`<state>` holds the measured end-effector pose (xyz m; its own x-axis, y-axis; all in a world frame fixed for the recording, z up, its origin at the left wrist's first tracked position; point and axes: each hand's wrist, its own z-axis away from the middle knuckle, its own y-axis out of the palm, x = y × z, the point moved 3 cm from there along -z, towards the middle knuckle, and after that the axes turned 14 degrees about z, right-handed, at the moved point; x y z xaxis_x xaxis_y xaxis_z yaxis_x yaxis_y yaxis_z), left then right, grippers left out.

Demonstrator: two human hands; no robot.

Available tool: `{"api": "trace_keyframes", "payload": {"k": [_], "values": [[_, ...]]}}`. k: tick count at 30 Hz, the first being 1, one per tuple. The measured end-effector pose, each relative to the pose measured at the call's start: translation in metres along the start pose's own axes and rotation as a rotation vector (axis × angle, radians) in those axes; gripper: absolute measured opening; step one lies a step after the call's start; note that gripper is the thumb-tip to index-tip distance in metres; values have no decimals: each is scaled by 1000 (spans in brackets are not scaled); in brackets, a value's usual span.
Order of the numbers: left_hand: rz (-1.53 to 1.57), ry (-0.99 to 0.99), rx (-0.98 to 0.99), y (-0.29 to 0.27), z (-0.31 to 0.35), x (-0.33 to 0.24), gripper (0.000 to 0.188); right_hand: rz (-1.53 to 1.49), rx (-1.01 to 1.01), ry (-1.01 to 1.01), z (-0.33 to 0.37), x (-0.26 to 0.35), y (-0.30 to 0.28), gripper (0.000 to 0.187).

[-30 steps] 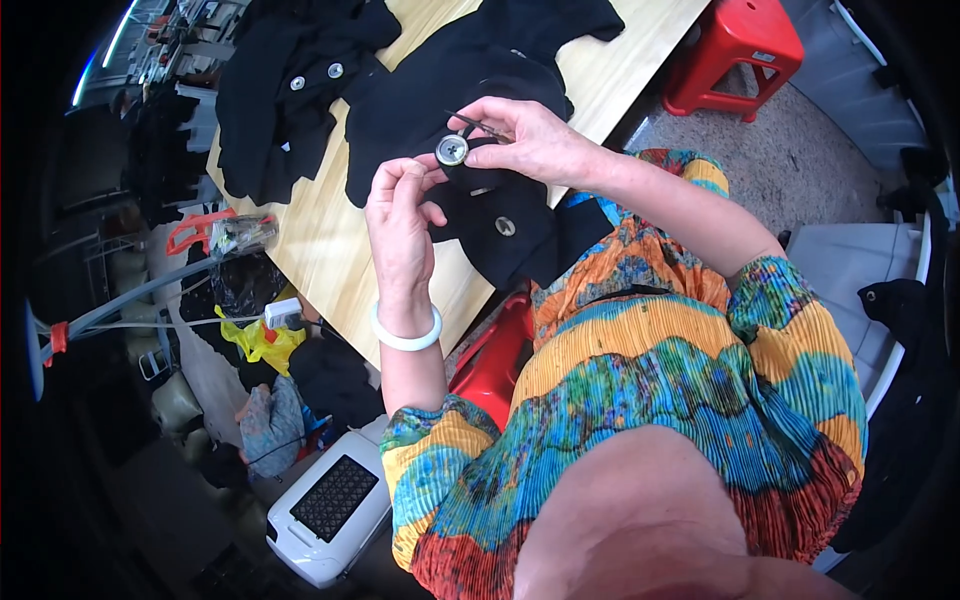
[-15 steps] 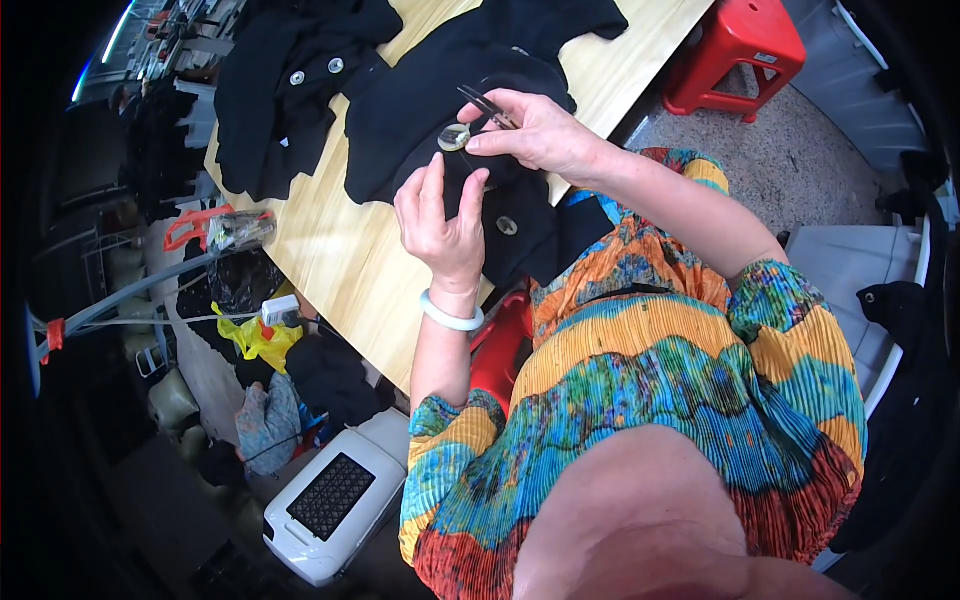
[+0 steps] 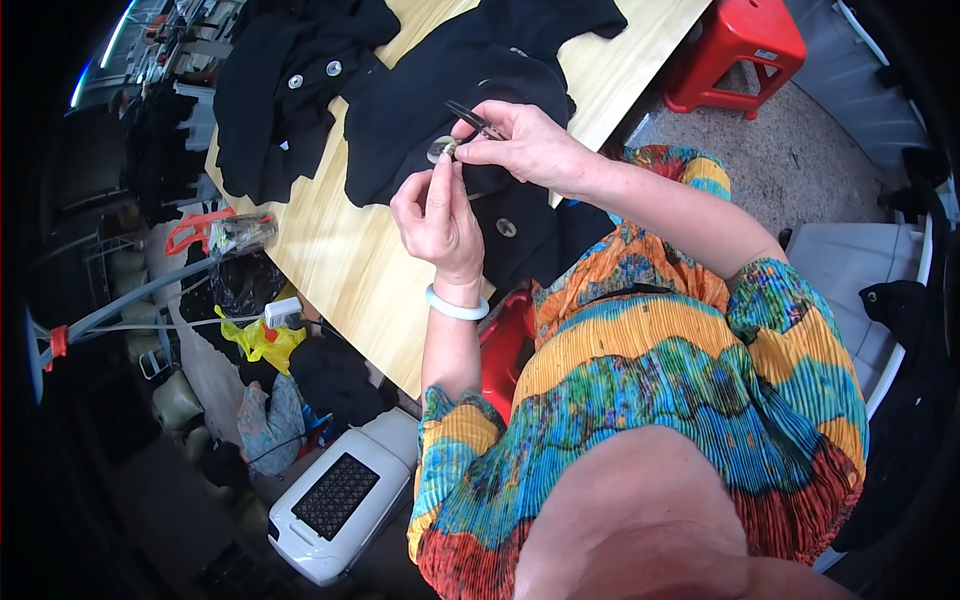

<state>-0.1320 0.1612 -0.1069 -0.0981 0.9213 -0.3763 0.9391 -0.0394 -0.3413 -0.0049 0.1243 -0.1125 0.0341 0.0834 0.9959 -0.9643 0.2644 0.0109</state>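
Over the black garment (image 3: 430,110) on the table, my two hands meet at a round, pale-rimmed button (image 3: 437,150). My right hand (image 3: 535,148) is closed, with dark metal thread snips (image 3: 474,119) held in its fingers, their tips pointing up and left. Its thumb and fingertip reach the button's right edge. From below, the thumb and forefinger of my left hand (image 3: 440,222) are pinched together at the button's lower edge. A white bangle (image 3: 457,303) circles my left wrist. Another button (image 3: 506,228) shows on the dark cloth right of my left hand.
A second black garment with pale round buttons (image 3: 333,68) lies on the wooden table (image 3: 340,270) at the left. Red stools (image 3: 735,55) stand far right and under the table edge. Bags, a yellow one (image 3: 262,340) among them, and a white casing (image 3: 340,500) sit lower left.
My left fingers have risen and closed from spread to a pinch at the button. My right hand, with the snips and the button, has shifted slightly left and down.
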Motion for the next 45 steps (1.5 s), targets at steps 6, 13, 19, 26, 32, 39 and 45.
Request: {"api": "trace_keyframes", "payload": {"k": [6,13,19,26,32,39,45], "values": [[75,-99,-74,3,2,6,19,7,-1,-4,-2,-2,-1,24],[430,-743,-143,-2,-1,8,5,47,0,2,-5,-4,-2,27],[444,-950,12,-3,-8,15,7,348,-172,-106,-1,-10,-13,33],[947,-1244,-126,-6,-3,29,9,228,144,-64,40,10,-3,27],[1087,-1244,-153,-3,-6,21,9,80,160,43,35,2,-3,25],[1154,-1207,-124,0,-8,16,7,56,187,100,32,1,-6,23],[1202,-1143,-61,1,-5,11,5,-42,207,120,27,-4,-6,23]]}}
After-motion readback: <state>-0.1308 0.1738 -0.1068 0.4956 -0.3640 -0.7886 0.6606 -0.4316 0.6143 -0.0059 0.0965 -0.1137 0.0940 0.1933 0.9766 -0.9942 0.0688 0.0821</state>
